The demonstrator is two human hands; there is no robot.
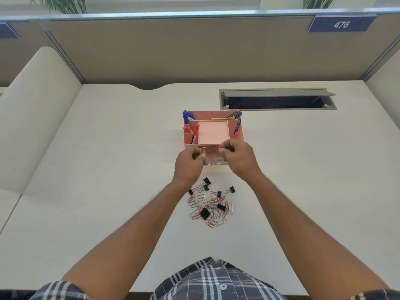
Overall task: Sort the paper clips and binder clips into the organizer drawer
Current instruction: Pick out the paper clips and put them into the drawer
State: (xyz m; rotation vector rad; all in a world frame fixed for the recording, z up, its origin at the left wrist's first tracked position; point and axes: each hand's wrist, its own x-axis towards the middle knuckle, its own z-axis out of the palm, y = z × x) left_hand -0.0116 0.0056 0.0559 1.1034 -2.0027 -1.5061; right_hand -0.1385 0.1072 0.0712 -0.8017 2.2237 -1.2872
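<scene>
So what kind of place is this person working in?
Most likely an open-plan office cubicle: a fabric partition backs the desk, a numbered sign reading 476 marks the workstation, and a cable hatch is set into the desktop.

Cream desk with an organizer and loose clips

The desk (108, 191) carries a pink organizer (238, 135) near its middle, its clear drawer (214, 160) pulled toward the near side. Nearer still lies a heap of paper clips (213, 210) mixed with black binder clips (205, 213). A grey cable hatch (277, 99) sits far right.
</scene>
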